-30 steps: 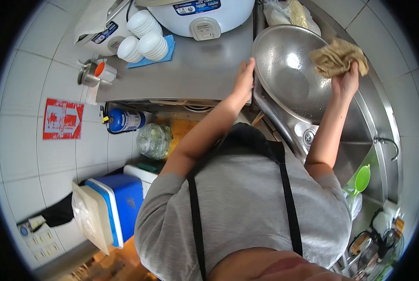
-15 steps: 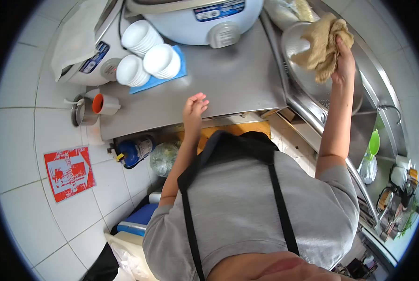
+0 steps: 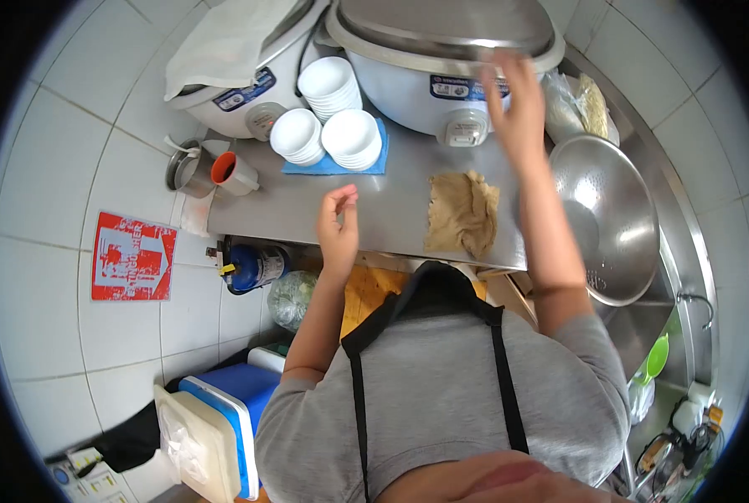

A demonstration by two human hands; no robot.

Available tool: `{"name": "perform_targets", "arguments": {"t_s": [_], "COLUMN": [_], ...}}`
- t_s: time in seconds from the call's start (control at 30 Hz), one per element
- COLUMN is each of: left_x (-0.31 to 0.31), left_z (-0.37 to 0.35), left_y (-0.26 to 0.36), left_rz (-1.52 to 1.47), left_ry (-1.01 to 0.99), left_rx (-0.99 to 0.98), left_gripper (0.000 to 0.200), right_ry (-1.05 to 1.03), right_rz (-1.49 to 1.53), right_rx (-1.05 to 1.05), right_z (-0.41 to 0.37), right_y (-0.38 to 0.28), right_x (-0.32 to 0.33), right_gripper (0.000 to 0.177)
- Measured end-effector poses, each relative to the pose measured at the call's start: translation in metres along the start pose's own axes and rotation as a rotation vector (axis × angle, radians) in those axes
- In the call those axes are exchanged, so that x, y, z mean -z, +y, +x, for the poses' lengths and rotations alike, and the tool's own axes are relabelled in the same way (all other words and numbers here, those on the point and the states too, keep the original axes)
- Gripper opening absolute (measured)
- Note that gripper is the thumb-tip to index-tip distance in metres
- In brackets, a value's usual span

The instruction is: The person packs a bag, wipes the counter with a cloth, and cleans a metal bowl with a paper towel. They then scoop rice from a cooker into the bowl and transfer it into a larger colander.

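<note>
My right hand (image 3: 519,109) is open, fingers spread and slightly blurred, in front of the large rice cooker (image 3: 395,92) with its metal lid (image 3: 450,23); in this view its fingertips overlap the lid's rim. Nothing is in it. Below that hand a crumpled brown cloth (image 3: 462,214) lies near the front edge of the steel counter (image 3: 391,205). My left hand (image 3: 338,226) hovers over the counter edge, empty, fingers loosely curled with a gap to the thumb. Stacked white bowls (image 3: 351,139) on a blue cloth (image 3: 328,168) are just beyond it.
To the right, a large metal colander (image 3: 613,218) rests at the sink (image 3: 684,277), with plastic bags (image 3: 580,105) behind it. A second cooker (image 3: 224,105) under a white cloth (image 3: 224,46) stands left, near an orange-lined cup (image 3: 236,173). A blue gas cylinder (image 3: 253,267) sits below.
The brown cloth has gone from my right hand to the counter. That hand has moved left from over the colander to the large cooker. My view has shifted, showing more of the cookers.
</note>
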State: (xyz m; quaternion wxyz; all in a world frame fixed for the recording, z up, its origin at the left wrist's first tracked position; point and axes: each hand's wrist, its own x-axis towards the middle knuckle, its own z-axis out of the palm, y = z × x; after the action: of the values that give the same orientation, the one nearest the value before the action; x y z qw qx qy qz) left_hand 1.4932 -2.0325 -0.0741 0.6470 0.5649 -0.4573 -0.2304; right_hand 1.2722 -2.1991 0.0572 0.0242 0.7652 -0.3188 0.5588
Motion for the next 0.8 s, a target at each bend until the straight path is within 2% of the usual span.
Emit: {"name": "perform_targets", "arguments": {"t_s": [0.03,0.07,0.13,0.2,0.23,0.27,0.3,0.37,0.4,0.47,0.5,0.57,0.6,0.67,0.73,0.8], "left_x": [-0.004,-0.006,-0.006,0.0,0.009,0.019,0.033,0.07,0.088,0.124,0.142,0.175,0.187,0.207,0.215,0.219], "left_z": [-0.001,-0.003,-0.016,-0.035,-0.044,-0.052,-0.062,-0.077,-0.079,-0.085,-0.085,-0.074,-0.066,-0.046,-0.026,-0.005], "left_y": [0.014,0.023,0.04,0.057,0.057,0.055,0.048,0.027,0.025,0.02,0.017,0.006,-0.002,-0.02,-0.027,-0.037], "left_rz": [0.068,0.105,0.181,0.297,0.335,0.374,0.351,0.301,0.225,0.07,0.052,0.011,-0.01,-0.059,-0.071,-0.063], "left_ry": [-0.008,-0.015,-0.026,0.044,0.08,0.112,0.173,0.283,0.356,0.489,0.558,0.692,0.715,0.755,0.653,0.552], "left_rx": [-0.045,-0.104,-0.212,-0.252,-0.254,-0.251,-0.201,-0.104,-0.057,0.043,0.039,0.025,0.021,0.011,0.021,0.029], "left_gripper": [0.015,0.015,0.014,0.012,0.011,0.01,0.01,0.009,0.009,0.01,0.011,0.013,0.013,0.014,0.012,0.012], "right_ry": [0.033,-0.059,0.023,-0.406,-0.488,-0.575,-0.675,-0.734,-0.694,-0.663,-0.6,-0.578,-0.624,-0.634,-0.711,-0.678], "right_rz": [-0.074,-0.092,-0.169,-0.498,-0.416,-0.335,-0.393,-0.416,-0.379,-0.165,-0.254,-0.252,-0.164,-0.219,-0.168,-0.045], "right_rx": [0.1,0.034,0.205,-0.097,-0.097,-0.1,-0.088,-0.104,-0.132,-0.404,-0.242,-0.216,-0.357,-0.358,-0.214,-0.247], "right_z": [0.043,0.084,0.144,0.199,0.205,0.212,0.219,0.228,0.23,0.234,0.242,0.264,0.274,0.301,0.376,0.39], "right_y": [0.021,0.048,0.12,0.185,0.196,0.2,0.193,0.197,0.209,0.21,0.225,0.21,0.184,0.146,0.227,0.153], "right_x": [-0.014,-0.035,-0.093,-0.145,-0.155,-0.163,-0.16,-0.162,-0.166,-0.167,-0.17,-0.166,-0.151,-0.145,-0.19,-0.215], "right_gripper": [0.025,0.029,0.034,0.037,0.04,0.043,0.043,0.042,0.04,0.036,0.035,0.035,0.036,0.039,0.043,0.04]}}
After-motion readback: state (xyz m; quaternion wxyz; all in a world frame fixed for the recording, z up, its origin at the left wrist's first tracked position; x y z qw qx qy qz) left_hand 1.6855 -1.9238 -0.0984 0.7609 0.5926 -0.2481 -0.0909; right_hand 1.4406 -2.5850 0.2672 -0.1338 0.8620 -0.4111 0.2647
